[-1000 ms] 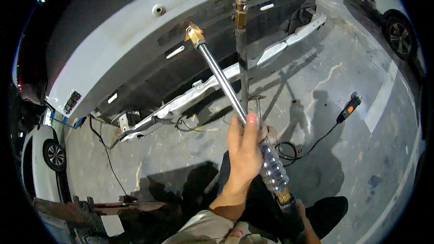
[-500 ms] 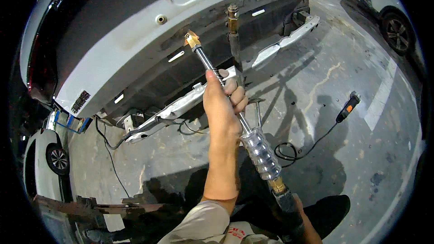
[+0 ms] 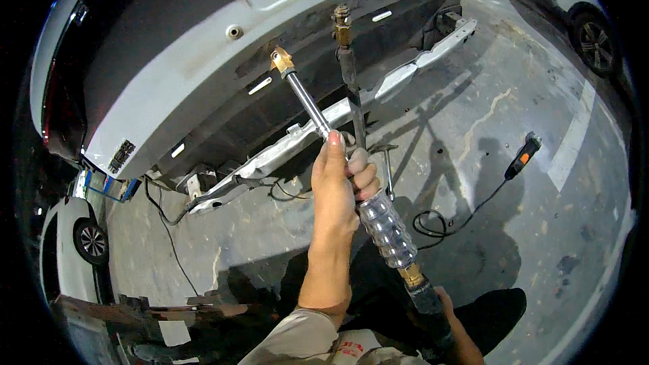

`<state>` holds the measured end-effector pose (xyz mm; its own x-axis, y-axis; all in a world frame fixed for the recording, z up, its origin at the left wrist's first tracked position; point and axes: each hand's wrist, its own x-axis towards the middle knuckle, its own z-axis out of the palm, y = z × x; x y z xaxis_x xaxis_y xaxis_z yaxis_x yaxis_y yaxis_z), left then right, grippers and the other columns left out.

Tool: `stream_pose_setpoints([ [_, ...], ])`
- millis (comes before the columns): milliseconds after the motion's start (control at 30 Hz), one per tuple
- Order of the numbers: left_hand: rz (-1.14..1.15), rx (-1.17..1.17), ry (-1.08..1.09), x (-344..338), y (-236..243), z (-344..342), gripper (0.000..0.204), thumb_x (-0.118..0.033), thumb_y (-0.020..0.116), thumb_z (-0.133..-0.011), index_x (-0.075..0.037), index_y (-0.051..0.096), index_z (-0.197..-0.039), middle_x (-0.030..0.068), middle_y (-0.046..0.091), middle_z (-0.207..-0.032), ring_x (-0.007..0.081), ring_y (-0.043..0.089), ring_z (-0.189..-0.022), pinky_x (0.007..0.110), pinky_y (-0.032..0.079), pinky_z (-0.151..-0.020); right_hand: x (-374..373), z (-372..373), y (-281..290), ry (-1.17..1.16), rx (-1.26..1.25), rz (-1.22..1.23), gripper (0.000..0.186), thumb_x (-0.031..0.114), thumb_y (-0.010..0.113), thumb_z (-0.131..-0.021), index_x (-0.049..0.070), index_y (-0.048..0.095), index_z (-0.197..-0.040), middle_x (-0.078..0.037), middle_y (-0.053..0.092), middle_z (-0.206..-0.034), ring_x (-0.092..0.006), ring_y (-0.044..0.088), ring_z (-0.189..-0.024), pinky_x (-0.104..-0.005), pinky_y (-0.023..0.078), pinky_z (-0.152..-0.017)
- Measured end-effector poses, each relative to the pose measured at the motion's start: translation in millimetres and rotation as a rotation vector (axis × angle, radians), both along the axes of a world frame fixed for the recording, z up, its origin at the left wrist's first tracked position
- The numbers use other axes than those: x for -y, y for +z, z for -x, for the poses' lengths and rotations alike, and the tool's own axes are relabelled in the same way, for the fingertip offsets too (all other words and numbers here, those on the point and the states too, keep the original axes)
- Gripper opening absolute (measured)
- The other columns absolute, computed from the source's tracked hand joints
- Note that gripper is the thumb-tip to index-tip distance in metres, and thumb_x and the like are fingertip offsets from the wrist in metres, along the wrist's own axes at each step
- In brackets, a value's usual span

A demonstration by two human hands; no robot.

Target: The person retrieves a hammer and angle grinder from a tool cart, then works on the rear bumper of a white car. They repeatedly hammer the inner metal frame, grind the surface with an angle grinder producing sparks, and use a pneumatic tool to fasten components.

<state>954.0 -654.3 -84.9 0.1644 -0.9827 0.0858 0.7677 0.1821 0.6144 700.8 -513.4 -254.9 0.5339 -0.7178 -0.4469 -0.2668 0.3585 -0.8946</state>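
Note:
I hold a slide hammer with a chrome shaft [image 3: 308,103], a brass tip [image 3: 282,61] and a ribbed, shiny sleeve [image 3: 388,230]. My left hand [image 3: 341,172] is closed around the shaft just above the sleeve. At the lower right my right hand [image 3: 447,304] grips the black rear end [image 3: 430,307]; most of its fingers are hidden. The brass tip lies against the dark lower part of a light grey car body panel [image 3: 169,88]; I cannot tell whether it is fixed there. Beside it, a brass-ended fitting with a black cable [image 3: 343,34] is attached to the panel.
A bent white bar [image 3: 270,159] runs below the panel. A hammer [image 3: 387,162] stands behind the shaft. On the grey floor lies a black handheld device with an orange button [image 3: 524,157] and a looped cable. Parked cars [image 3: 595,40] stand at both sides.
My left hand has slid down the chrome shaft toward the ribbed sleeve, baring more of the shaft. The tip and my right hand stay almost in place; the view has shifted slightly.

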Motion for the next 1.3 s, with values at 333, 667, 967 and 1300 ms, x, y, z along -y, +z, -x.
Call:
stream_pose_setpoints([
  [333, 0.378, -0.259, -0.278, 1.3, -72.8, -35.3, 0.063, -0.029, 0.052, -0.094, -0.001, 0.024, -0.143, -0.0036, 0.046, -0.084, 0.0123, 0.048, -0.076, 0.033, 0.045, -0.07, 8.5, 1.6, -1.0, -0.052, 0.287, -0.138, 0.031, 0.012, 0.074, -0.073, 0.005, 0.061, -0.1, -0.009, 0.061, -0.1, -0.0194, 0.059, -0.092, -0.0318, 0.046, -0.082],
  [667, -0.312, 0.718, 0.388, -30.5, -1.4, 7.2, 0.03, -0.024, 0.06, -0.092, 0.003, 0.057, -0.105, 0.0053, 0.058, -0.07, 0.0141, 0.058, -0.057, 0.026, 0.048, -0.053, 7.6, 7.6, -15.9, -0.054, 0.238, -0.206, 0.033, 0.013, 0.071, -0.074, 0.004, 0.063, -0.105, -0.009, 0.062, -0.097, -0.0207, 0.058, -0.094, -0.0335, 0.045, -0.085],
  [967, -0.142, 0.346, 0.229, -8.8, 0.7, 35.9, 0.021, -0.025, 0.052, -0.096, -0.004, 0.048, -0.098, -0.001, 0.039, -0.064, 0.0174, 0.054, -0.061, 0.031, 0.046, -0.058, 4.6, 15.4, -23.6, -0.063, 0.151, -0.128, 0.024, 0.014, 0.068, -0.076, 0.005, 0.064, -0.098, -0.008, 0.062, -0.094, -0.0199, 0.06, -0.089, -0.0303, 0.048, -0.078],
  [1300, -0.089, 0.366, 0.169, 2.1, -0.6, 34.3, 0.023, -0.024, 0.049, -0.098, -0.004, 0.045, -0.107, 0.0004, 0.048, -0.077, 0.011, 0.054, -0.059, 0.026, 0.046, -0.051, 11.1, 18.3, -32.0, -0.216, 0.33, -0.379, 0.027, 0.019, 0.067, -0.079, 0.007, 0.057, -0.1, -0.009, 0.061, -0.09, -0.025, 0.061, -0.082, -0.0389, 0.049, -0.07],
])
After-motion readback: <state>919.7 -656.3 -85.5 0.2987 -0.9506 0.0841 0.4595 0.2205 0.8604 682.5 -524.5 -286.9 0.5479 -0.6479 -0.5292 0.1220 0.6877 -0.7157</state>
